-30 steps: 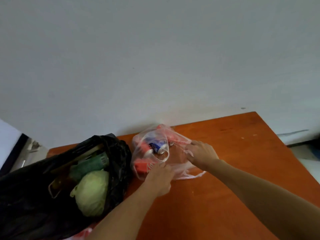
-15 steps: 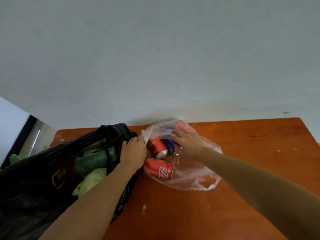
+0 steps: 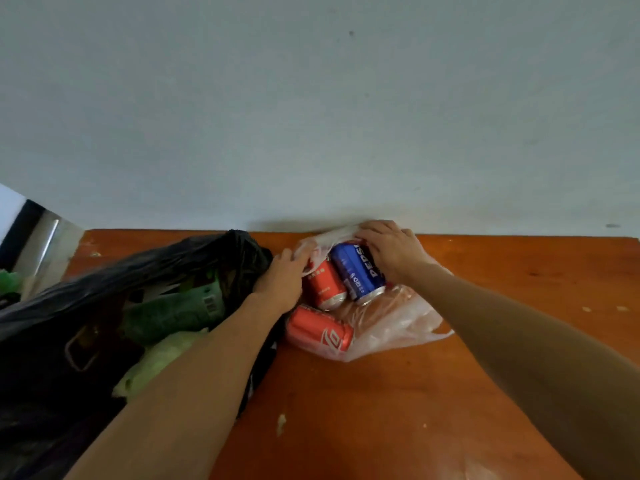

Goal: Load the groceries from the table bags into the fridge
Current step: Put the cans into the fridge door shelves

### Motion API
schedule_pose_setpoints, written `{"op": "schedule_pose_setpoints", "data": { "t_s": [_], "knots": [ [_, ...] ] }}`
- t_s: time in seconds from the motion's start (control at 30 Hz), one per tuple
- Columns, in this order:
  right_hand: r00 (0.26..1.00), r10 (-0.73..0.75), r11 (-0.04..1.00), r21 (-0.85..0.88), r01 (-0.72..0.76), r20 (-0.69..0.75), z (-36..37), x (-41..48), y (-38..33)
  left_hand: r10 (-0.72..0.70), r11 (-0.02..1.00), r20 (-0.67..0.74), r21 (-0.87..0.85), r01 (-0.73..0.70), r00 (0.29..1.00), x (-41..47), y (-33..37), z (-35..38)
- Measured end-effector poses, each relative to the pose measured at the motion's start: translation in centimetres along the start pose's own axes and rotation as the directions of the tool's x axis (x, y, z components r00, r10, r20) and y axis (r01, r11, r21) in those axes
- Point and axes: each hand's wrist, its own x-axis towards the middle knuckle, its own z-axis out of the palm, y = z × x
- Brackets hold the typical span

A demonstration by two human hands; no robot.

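Observation:
A clear plastic bag (image 3: 394, 327) lies open on the orange wooden table (image 3: 415, 393) against the wall. Inside it are a blue Pepsi can (image 3: 356, 271) and two red cola cans, one next to the blue can (image 3: 323, 284) and one nearer me (image 3: 320, 332). My left hand (image 3: 282, 280) pinches the bag's left rim. My right hand (image 3: 391, 249) lies over the far end of the blue can, fingers curled around it. A black bag (image 3: 86, 296) at the left holds a green packet (image 3: 173, 313) and a pale cabbage (image 3: 152, 362).
A pale wall (image 3: 311, 116) rises right behind the table. At the far left, past the table's corner, stands a dark-framed metallic surface (image 3: 38, 240). Small crumbs (image 3: 281, 423) lie on the table near me. Bare tabletop stretches to the right.
My left hand moved from the black bag's edge to the clear bag's rim. My right hand shifted onto the blue can, which now shows fully. The view has drawn closer.

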Motion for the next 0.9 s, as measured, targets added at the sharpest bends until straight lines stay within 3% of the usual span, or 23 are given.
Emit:
{"op": "schedule_pose_setpoints", "data": {
  "t_s": [0.2,0.27,0.37,0.4,0.5,0.6,0.7,0.83,0.9],
  "knots": [
    [0.998,0.067,0.995,0.073,-0.067,0.003,-1.2,-2.1,-0.6,-0.042,0.900,0.094,-0.429,0.078,0.995,0.3,0.5,0.4],
    [0.994,0.019,0.998,0.060,-0.012,-0.111,-2.5,-3.4,-1.7,-0.054,0.872,0.110,-0.480,0.101,0.992,-0.1,0.2,-0.5],
    [0.950,-0.141,0.987,0.033,0.156,-0.279,-3.2,-4.9,-4.5,-0.025,0.938,0.019,-0.345,0.030,1.000,-1.2,-0.2,-1.8],
    [0.968,-0.133,0.989,0.034,0.144,-0.212,-3.0,-5.0,-5.5,-0.012,0.961,-0.037,-0.277,0.002,0.999,-1.8,-0.1,-2.1],
    [0.985,0.118,0.992,-0.055,-0.112,0.123,-2.2,-4.6,-7.7,0.057,0.997,-0.211,-0.034,-0.066,0.976,-3.8,0.3,-3.0],
    [0.953,0.276,0.960,-0.077,-0.268,0.126,-1.2,-3.9,-8.6,0.183,0.976,-0.285,0.166,-0.140,0.941,-5.8,0.4,-2.9],
    [0.942,0.305,0.949,-0.131,-0.287,0.138,0.1,-4.0,-9.0,0.313,0.926,-0.256,0.297,-0.234,0.914,-7.8,0.1,-2.2],
    [0.928,0.310,0.950,-0.033,-0.310,0.204,0.6,-5.6,-8.7,0.482,0.853,-0.216,0.335,-0.399,0.849,-9.8,0.7,-1.2],
    [0.935,0.289,0.957,-0.027,-0.289,0.207,-0.3,-6.7,-8.2,0.522,0.819,-0.128,0.354,-0.453,0.843,-10.6,1.6,-0.7]
  ]
}}
